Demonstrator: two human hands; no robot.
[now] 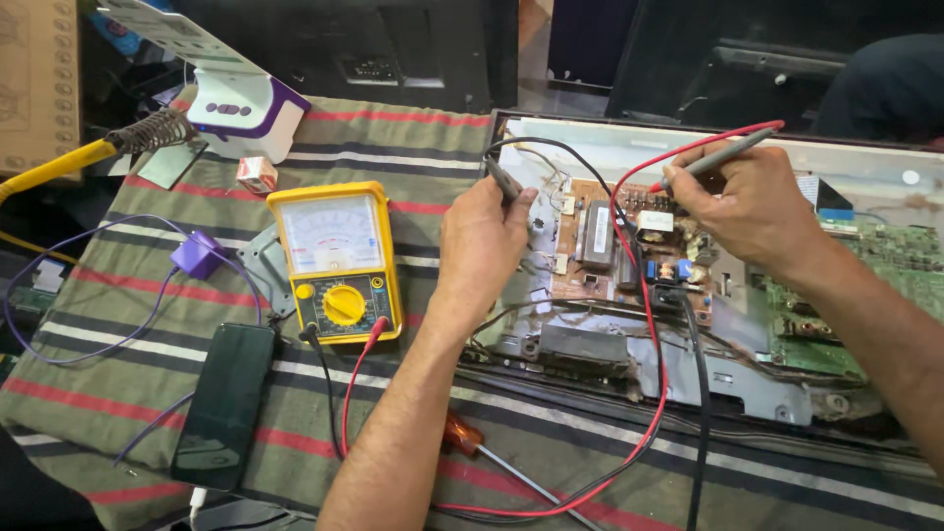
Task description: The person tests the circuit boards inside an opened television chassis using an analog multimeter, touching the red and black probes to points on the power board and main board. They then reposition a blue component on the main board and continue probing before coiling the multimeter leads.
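Clearly both hands are pinched on test probes over the opened panel. The left hand (480, 246) has its fingers (518, 204) closed around the black probe (503, 181), which sticks up out of the fist with its lower end hidden behind the fingers, so where its tip lands cannot be seen. The right hand (752, 202) clamps thumb and fingertips on the grey probe with the red lead (710, 162), held slanting, its point down near the top edge of the brown circuit board (629, 251); whether it actually touches a component is hard to tell. That board lies just between the two hands, inside the metal back of the opened flat panel (855, 167), which occupies the right half of the desk. A green circuit board (885, 265) sits further right, partly under the right forearm.

From the probes the red wire (649, 393) and the black wire (324, 393) loop over the panel's near edge and run back to the yellow analogue multimeter (336, 261), which lies face up left of the left forearm. Near the desk's front left corner lies a dark phone (226, 403). A screwdriver with an amber handle (462, 435) rests at the front edge beneath the left forearm. A striped cloth (118, 324) covers the desk, and a soldering iron on a yellow cable (138, 136) lies at the far left corner.
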